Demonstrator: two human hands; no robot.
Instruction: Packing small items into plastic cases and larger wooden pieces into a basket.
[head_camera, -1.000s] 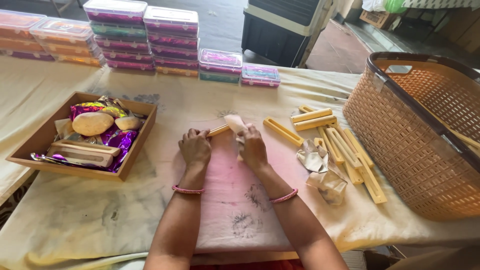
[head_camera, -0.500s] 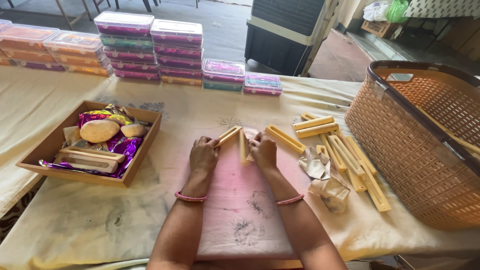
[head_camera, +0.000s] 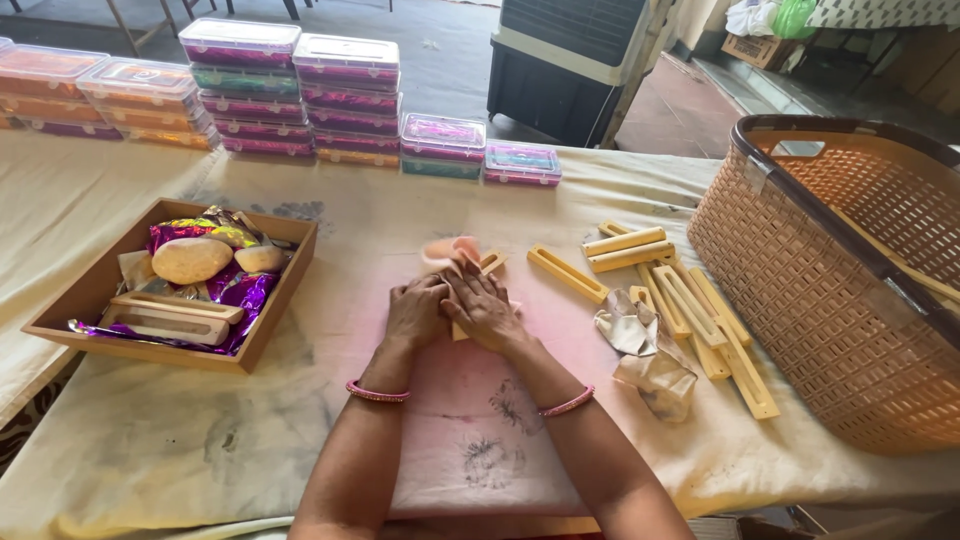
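Both hands sit together in the middle of the frame, pressed down on the stained cloth (head_camera: 300, 440) that covers the table. The left hand (head_camera: 418, 312) is curled over, knuckles up, and the right hand (head_camera: 483, 308) lies right against it with fingers bent and partly overlapping. Between them they're clamped on a slotted wooden piece (head_camera: 489, 264). Only its far tip pokes out past the right hand's fingers, plus a sliver of its near end under the right palm. Its long axis runs diagonally, the free end pointing toward the upper right of the frame. A small peach cloth pad (head_camera: 447, 250) is bunched just above the fingertips, touching them; can't tell which hand actually pinches it.

To the right of centre there's a loose pile of more wooden slotted pieces (head_camera: 690, 300), most lying lengthwise toward the lower right, with a crumpled rag (head_camera: 640, 345) just beside them. A big woven plastic basket (head_camera: 800, 270) fills the right edge. On the left, a wooden tray (head_camera: 280, 290) holds purple foil, two pale round stones and a couple more wooden pieces. Stacked plastic boxes (head_camera: 345, 90) line the upper left.
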